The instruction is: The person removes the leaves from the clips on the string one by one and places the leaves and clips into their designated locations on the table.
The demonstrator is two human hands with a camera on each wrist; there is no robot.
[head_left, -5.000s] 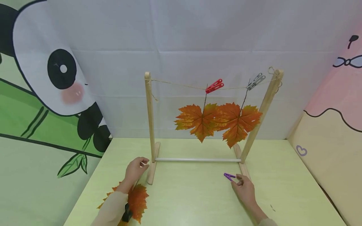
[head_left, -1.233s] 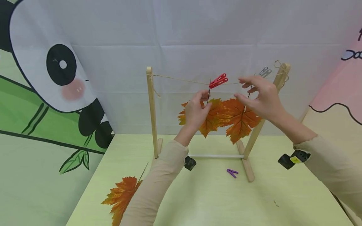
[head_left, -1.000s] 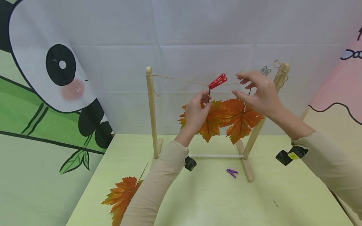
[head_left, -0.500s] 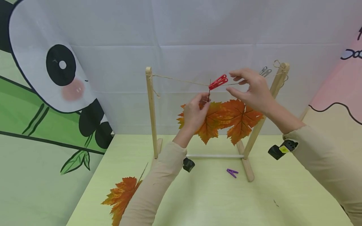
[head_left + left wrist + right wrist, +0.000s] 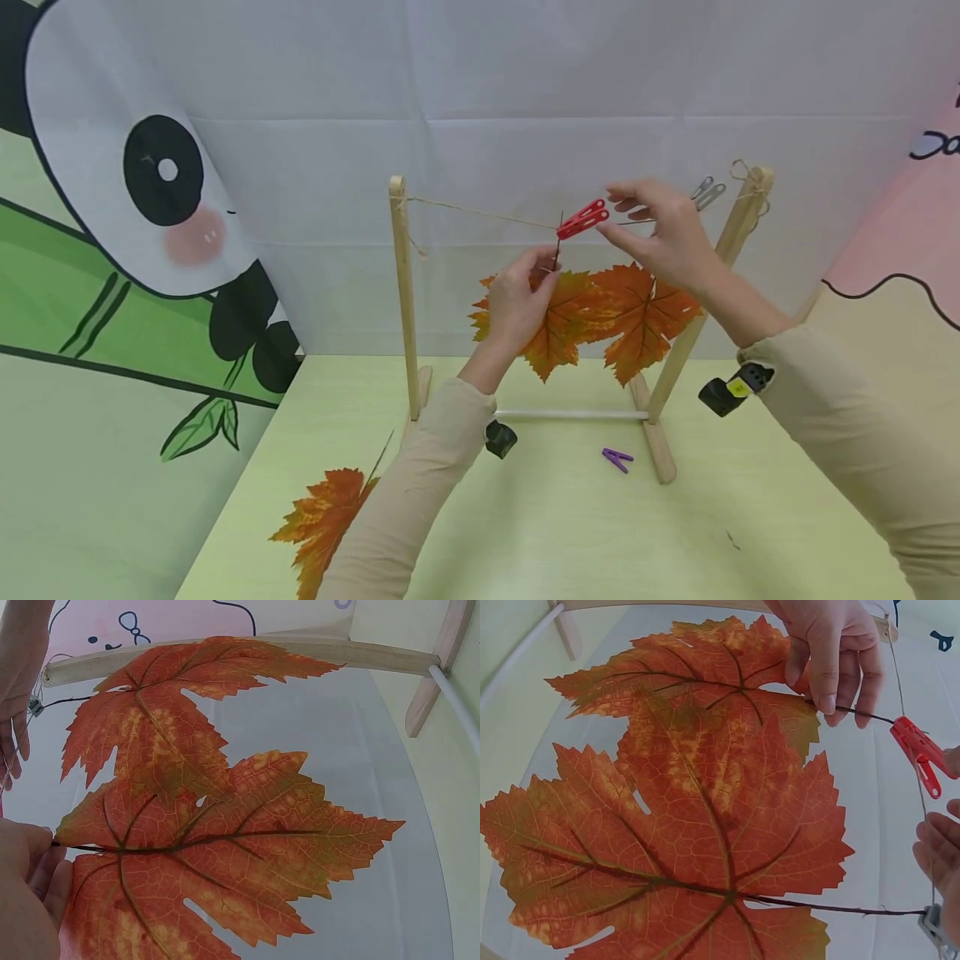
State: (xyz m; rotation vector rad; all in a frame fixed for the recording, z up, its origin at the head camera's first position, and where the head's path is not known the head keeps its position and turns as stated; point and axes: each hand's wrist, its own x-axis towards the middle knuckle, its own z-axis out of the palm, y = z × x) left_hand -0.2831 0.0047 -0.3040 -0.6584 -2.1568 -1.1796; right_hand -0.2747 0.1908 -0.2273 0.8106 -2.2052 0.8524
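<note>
Pinching stem [image 5: 557, 251] of leaf [image 5: 559, 329] just below red peg [image 5: 582, 220] w/ L hand [image 5: 516, 302], & now bringing R hand [image 5: 667, 235] (spread, can't tell if touching) closer to peg than before, so prob. getting within squeezing reach.

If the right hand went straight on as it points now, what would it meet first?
Probably the red clothespin; it lies just ahead of the right hand, though contact is hard to judge.

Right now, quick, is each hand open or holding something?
Left hand: holding a leaf by its stem.
Right hand: at the red clip; can't tell if it's gripping.
</note>
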